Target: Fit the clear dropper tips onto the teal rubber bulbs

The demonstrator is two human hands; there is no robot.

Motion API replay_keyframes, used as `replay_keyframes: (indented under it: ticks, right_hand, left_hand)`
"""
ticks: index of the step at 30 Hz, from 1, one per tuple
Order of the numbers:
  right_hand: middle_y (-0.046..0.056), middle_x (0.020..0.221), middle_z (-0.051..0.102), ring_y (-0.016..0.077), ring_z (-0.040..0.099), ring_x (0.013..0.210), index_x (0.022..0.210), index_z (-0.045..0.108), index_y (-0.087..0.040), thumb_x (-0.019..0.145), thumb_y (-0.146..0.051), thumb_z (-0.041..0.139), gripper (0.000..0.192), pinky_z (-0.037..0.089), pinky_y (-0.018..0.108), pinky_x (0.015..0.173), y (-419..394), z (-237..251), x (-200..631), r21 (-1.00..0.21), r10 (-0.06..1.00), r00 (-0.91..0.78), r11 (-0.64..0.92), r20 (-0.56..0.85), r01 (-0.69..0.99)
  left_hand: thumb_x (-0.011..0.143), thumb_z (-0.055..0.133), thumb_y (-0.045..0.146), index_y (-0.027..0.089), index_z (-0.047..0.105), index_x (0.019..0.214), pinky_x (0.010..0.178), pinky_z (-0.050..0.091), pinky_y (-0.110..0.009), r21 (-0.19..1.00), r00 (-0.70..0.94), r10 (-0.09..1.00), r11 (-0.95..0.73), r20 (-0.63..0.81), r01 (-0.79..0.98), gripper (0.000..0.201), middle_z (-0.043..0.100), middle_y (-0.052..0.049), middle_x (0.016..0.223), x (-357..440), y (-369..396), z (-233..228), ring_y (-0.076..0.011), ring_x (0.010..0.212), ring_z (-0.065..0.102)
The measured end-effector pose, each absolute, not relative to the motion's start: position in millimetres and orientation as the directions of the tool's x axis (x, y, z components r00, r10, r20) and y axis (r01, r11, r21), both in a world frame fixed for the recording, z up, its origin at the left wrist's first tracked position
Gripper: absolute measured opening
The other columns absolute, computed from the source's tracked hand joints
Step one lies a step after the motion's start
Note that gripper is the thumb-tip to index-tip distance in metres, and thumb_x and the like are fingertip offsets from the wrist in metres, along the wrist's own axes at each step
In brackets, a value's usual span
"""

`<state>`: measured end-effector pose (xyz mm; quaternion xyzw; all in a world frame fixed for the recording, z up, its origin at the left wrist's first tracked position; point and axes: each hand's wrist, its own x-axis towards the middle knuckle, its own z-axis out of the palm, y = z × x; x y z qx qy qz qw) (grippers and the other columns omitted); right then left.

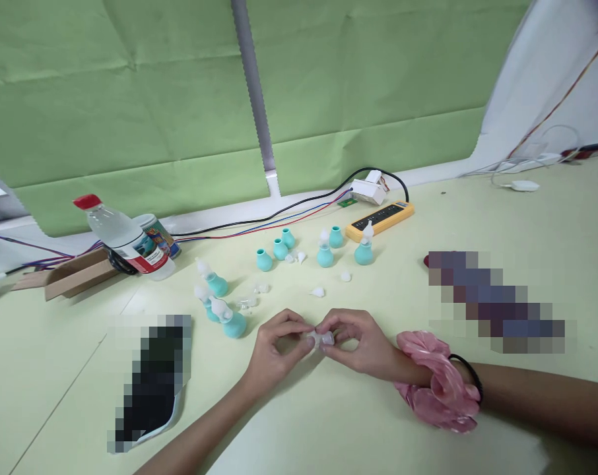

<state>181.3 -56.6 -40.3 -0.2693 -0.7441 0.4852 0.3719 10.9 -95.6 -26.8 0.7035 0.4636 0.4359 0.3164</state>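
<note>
A: While both hands meet low over the pale green worktop (428, 218), what sits between them?

B: A small clear plastic piece (321, 339), pinched from both sides. The left hand (274, 349) closes its fingers on one end, the right hand (361, 343) on the other, fingertips nearly touching.

A: And just beyond the hands?

B: Teal rubber bulbs. Three fitted with clear tips (218, 300) stand or lean near the left hand; more bulbs (279, 249), some capped and some open, are farther back, with loose clear tips (317, 291) scattered between.

A: Further out?

B: A yellow power strip (381, 218) with cables running left, and a water bottle with a red cap (125, 239) lying tilted beside a cardboard box (71, 276). A pink scrunchie (437, 389) rings the right wrist, next to a black band. Green paper (131, 99) covers the wall behind.
</note>
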Motion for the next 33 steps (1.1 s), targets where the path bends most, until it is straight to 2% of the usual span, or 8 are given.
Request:
replay_keyframes:
  ticks: [2, 4, 8, 13, 21, 28, 30, 33]
  right_hand:
    - [0.003, 0.076, 0.056, 0.0112, 0.054, 0.067, 0.078, 0.056, -0.016, 0.069, -0.019, 0.055, 0.01, 0.05, 0.021, 0.058, -57.7, -38.7, 181.3, -0.903, 0.741, -0.584, 0.429, 0.331, 0.033]
    - [0.003, 0.076, 0.056, 0.011, 0.055, 0.067, 0.078, 0.055, -0.016, 0.069, -0.018, 0.055, 0.01, 0.05, 0.021, 0.057, -58.1, -37.8, 181.0, -0.901, 0.74, -0.584, 0.432, 0.335, 0.031]
    - [0.002, 0.074, 0.056, 0.0108, 0.055, 0.065, 0.08, 0.054, -0.015, 0.068, -0.016, 0.055, 0.012, 0.05, 0.021, 0.058, -57.7, -37.9, 180.4, -0.911, 0.741, -0.592, 0.412, 0.317, 0.028]
    - [0.002, 0.072, 0.056, 0.0102, 0.054, 0.063, 0.079, 0.055, -0.014, 0.067, -0.015, 0.054, 0.011, 0.05, 0.021, 0.057, -57.7, -37.2, 180.7, -0.917, 0.748, -0.594, 0.397, 0.297, 0.041]
    - [0.002, 0.071, 0.056, 0.0099, 0.054, 0.062, 0.078, 0.055, -0.014, 0.067, -0.016, 0.054, 0.01, 0.05, 0.021, 0.056, -56.7, -35.8, 180.4, -0.919, 0.762, -0.572, 0.393, 0.303, 0.038]
    - [0.003, 0.073, 0.057, 0.0104, 0.054, 0.064, 0.077, 0.055, -0.014, 0.067, -0.016, 0.055, 0.01, 0.049, 0.021, 0.056, -57.0, -35.5, 180.3, -0.925, 0.787, -0.542, 0.377, 0.295, 0.043]
    - [0.003, 0.074, 0.058, 0.0104, 0.055, 0.064, 0.076, 0.055, -0.015, 0.067, -0.017, 0.055, 0.009, 0.049, 0.02, 0.055, -56.4, -35.5, 180.1, -0.935, 0.8, -0.533, 0.353, 0.277, 0.044]
    - [0.002, 0.07, 0.056, 0.0095, 0.054, 0.059, 0.074, 0.054, -0.015, 0.067, -0.019, 0.056, 0.009, 0.048, 0.019, 0.051, -54.6, -36.7, 179.5, -0.947, 0.819, -0.518, 0.318, 0.247, 0.053]
  left_hand:
    - [0.073, 0.055, 0.024, 0.017, 0.065, 0.077, 0.056, 0.045, -0.026, 0.904, 0.162, 0.945, -0.32, 0.284, 0.284, 0.012, 0.054, -0.006, 0.075, 11.7, -94.6, -27.1, -0.0136, 0.065, 0.054]
    - [0.073, 0.054, 0.023, 0.017, 0.065, 0.079, 0.055, 0.046, -0.026, 0.9, 0.158, 0.942, -0.332, 0.298, 0.281, 0.013, 0.056, -0.006, 0.075, 12.4, -95.1, -28.2, -0.0138, 0.065, 0.054]
    - [0.074, 0.053, 0.017, 0.019, 0.065, 0.081, 0.059, 0.046, -0.026, 0.795, 0.178, 0.889, -0.457, 0.422, 0.399, 0.014, 0.057, -0.005, 0.076, 13.6, -98.4, -29.0, -0.0137, 0.067, 0.056]
    - [0.071, 0.054, 0.012, 0.018, 0.064, 0.081, 0.056, 0.046, -0.025, 0.687, 0.187, 0.812, -0.57, 0.552, 0.451, 0.016, 0.056, -0.005, 0.075, 14.8, -99.2, -28.5, -0.0123, 0.064, 0.055]
    - [0.072, 0.052, 0.01, 0.018, 0.062, 0.081, 0.056, 0.046, -0.025, 0.628, 0.211, 0.796, -0.584, 0.568, 0.514, 0.015, 0.055, -0.005, 0.076, 14.8, -98.5, -30.7, -0.0122, 0.066, 0.053]
    - [0.07, 0.048, 0.004, 0.015, 0.057, 0.092, 0.059, 0.044, -0.028, 0.425, 0.325, 0.683, -0.688, 0.654, 0.588, 0.026, 0.053, -0.008, 0.083, 12.3, -99.5, -38.5, -0.0155, 0.074, 0.05]
    - [0.07, 0.047, 0.003, 0.015, 0.055, 0.095, 0.061, 0.044, -0.029, 0.429, 0.355, 0.685, -0.697, 0.636, 0.575, 0.029, 0.053, -0.009, 0.086, 11.8, -100.0, -38.9, -0.016, 0.076, 0.05]
    - [0.071, 0.045, 0.005, 0.015, 0.055, 0.097, 0.065, 0.044, -0.029, 0.537, 0.349, 0.763, -0.636, 0.544, 0.553, 0.029, 0.051, -0.01, 0.091, 11.7, -100.0, -35.9, -0.0165, 0.081, 0.05]
